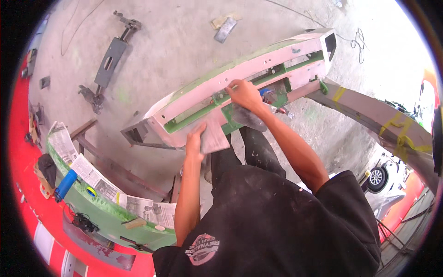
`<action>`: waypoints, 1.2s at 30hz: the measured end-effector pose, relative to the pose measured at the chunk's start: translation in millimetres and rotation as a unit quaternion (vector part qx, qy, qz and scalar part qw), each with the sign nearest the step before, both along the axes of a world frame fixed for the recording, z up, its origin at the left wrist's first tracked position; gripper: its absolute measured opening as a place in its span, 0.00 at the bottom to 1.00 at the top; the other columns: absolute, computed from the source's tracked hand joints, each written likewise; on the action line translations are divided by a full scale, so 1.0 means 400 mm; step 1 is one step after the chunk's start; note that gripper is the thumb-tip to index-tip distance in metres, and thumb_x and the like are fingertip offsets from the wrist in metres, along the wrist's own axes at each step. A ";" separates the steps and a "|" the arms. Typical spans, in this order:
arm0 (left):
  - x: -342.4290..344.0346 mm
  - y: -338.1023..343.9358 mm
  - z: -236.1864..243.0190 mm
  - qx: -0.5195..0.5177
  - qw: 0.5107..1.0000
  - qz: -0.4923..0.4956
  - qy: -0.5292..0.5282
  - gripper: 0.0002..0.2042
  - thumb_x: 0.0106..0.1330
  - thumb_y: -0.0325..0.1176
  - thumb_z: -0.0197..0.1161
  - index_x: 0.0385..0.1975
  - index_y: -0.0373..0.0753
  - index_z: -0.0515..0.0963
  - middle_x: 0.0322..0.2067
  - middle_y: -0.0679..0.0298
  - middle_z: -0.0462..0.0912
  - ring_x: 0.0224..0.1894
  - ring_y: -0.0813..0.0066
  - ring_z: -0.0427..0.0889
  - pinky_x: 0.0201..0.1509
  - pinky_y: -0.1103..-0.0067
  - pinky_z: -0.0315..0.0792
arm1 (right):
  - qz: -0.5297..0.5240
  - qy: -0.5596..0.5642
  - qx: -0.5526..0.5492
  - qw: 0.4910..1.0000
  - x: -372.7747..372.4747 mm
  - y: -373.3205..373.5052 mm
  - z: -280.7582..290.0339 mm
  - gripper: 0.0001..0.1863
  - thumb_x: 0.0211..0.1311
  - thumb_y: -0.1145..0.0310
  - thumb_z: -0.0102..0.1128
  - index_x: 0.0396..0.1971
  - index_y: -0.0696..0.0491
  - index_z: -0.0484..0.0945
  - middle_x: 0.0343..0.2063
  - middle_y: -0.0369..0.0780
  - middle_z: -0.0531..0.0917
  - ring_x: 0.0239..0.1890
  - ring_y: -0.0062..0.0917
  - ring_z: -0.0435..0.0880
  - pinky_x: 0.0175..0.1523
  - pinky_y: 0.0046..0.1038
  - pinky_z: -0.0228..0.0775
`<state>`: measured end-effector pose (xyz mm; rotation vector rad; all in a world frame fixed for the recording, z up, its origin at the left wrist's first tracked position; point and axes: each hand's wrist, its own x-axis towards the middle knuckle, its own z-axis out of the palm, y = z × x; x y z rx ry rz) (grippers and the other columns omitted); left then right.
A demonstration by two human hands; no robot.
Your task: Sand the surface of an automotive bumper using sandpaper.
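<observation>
A long car bumper (277, 63), coated in patchy pale pink and green, stretches across in front of me with slotted openings along it. My left hand (195, 138) is closed on a flat pinkish panel (215, 138) at the bumper's near edge, thumb on top and fingers mostly hidden. Whether that panel is part of the bumper I cannot tell. My right hand (244, 95) is closed against the bumper's middle, fingers curled at the upper edge of a slot. What they pinch, if anything, is hidden. Below that wrist shows a dark grey flat piece (248, 118).
Left lies a green curved body panel (159, 235) with newspaper (99, 177) and a blue cylinder (66, 184) on it. A dark bracket part (110, 62) rests on the concrete floor. Another long panel (369, 115) with yellow tape extends right, near a white car (385, 182).
</observation>
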<state>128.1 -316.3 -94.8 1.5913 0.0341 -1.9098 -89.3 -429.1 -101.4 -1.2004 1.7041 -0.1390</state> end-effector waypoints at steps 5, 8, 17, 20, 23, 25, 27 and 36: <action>0.044 0.112 0.011 -0.012 0.999 -0.021 -0.034 0.19 0.61 0.33 0.63 0.50 0.30 0.76 0.46 0.59 0.80 0.47 0.70 0.79 0.53 0.74 0.72 | 0.109 0.140 -0.148 0.973 0.078 0.029 0.058 0.19 0.59 0.61 0.53 0.52 0.40 0.75 0.28 0.49 0.83 0.31 0.44 0.84 0.38 0.47 0.74; 0.039 0.116 0.019 -0.025 0.998 -0.031 -0.040 0.19 0.60 0.32 0.64 0.50 0.31 0.76 0.46 0.60 0.80 0.48 0.70 0.79 0.53 0.75 0.71 | 0.224 0.154 -0.108 0.956 0.058 0.077 0.037 0.16 0.59 0.62 0.49 0.45 0.47 0.79 0.26 0.52 0.83 0.31 0.45 0.84 0.35 0.46 0.76; 0.103 0.054 0.022 -0.057 0.998 -0.027 0.026 0.19 0.63 0.34 0.59 0.51 0.31 0.73 0.47 0.57 0.78 0.47 0.61 0.79 0.54 0.66 0.73 | 0.077 0.099 -0.124 0.984 0.048 0.249 0.155 0.20 0.54 0.47 0.58 0.19 0.49 0.83 0.19 0.45 0.82 0.24 0.41 0.83 0.32 0.42 0.76; 0.080 0.007 0.049 -0.061 0.995 -0.070 0.034 0.21 0.64 0.40 0.57 0.53 0.33 0.72 0.47 0.58 0.78 0.46 0.60 0.79 0.54 0.66 0.72 | -0.002 0.081 -0.092 0.992 0.013 0.288 0.201 0.27 0.61 0.41 0.48 0.26 0.50 0.85 0.24 0.46 0.84 0.31 0.44 0.84 0.37 0.41 0.76; 0.066 -0.025 0.032 -0.079 0.988 -0.123 0.047 0.21 0.65 0.45 0.55 0.53 0.38 0.73 0.48 0.61 0.78 0.49 0.62 0.78 0.53 0.66 0.72 | -0.048 0.074 -0.073 0.993 -0.031 0.323 0.229 0.29 0.64 0.41 0.44 0.29 0.53 0.84 0.29 0.47 0.84 0.36 0.46 0.83 0.41 0.44 0.74; 0.021 -0.037 0.075 -0.093 0.985 -0.137 0.041 0.21 0.65 0.46 0.55 0.52 0.38 0.73 0.48 0.61 0.79 0.48 0.61 0.78 0.53 0.66 0.72 | -0.070 0.051 -0.058 0.995 -0.071 0.350 0.223 0.34 0.64 0.37 0.38 0.32 0.51 0.84 0.30 0.45 0.85 0.37 0.43 0.83 0.42 0.41 0.73; 0.000 -0.027 0.100 -0.089 0.989 -0.119 -0.007 0.21 0.65 0.48 0.56 0.50 0.39 0.75 0.46 0.62 0.79 0.46 0.62 0.78 0.50 0.66 0.73 | -0.077 0.022 -0.062 0.995 -0.100 0.370 0.216 0.35 0.64 0.36 0.37 0.32 0.52 0.84 0.31 0.45 0.85 0.38 0.42 0.83 0.43 0.40 0.73; -0.170 0.009 0.057 -0.146 0.964 -0.127 0.184 0.20 0.67 0.50 0.54 0.51 0.43 0.73 0.45 0.64 0.79 0.47 0.64 0.78 0.50 0.64 0.74 | -0.163 -0.033 -0.113 0.980 -0.279 0.486 0.167 0.38 0.66 0.36 0.34 0.27 0.54 0.84 0.28 0.45 0.84 0.37 0.41 0.83 0.47 0.38 0.71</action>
